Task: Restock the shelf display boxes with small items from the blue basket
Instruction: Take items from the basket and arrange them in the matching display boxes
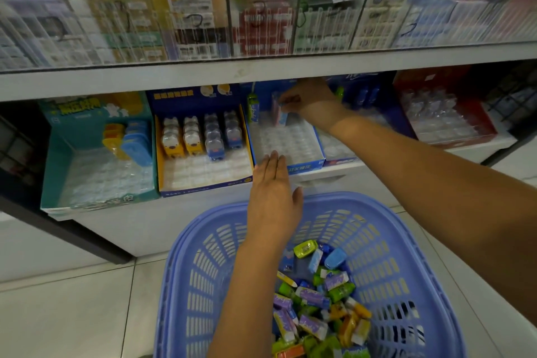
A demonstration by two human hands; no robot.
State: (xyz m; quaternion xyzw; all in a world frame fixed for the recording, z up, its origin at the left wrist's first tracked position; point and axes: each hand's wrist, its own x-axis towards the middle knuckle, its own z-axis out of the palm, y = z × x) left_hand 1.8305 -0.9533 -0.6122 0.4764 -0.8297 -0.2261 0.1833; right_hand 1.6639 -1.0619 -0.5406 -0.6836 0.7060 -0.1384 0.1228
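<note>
Our right hand [309, 102] pinched upright pack [279, 109] above display box [290, 142] back row; left hand [273, 197] flat, empty, at box front.

- Clear-fronted upper shelf [261, 67] stacked with blurred packaged boxes [197, 9]
- Pale glossy tiled floor [72, 314]
- Dark metal shelf-frame leg [87, 244] at left

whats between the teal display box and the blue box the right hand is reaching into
The yellow-edged blue box of bear-shaped items, seen in the head view, sits between the teal box and the blue box.
</note>
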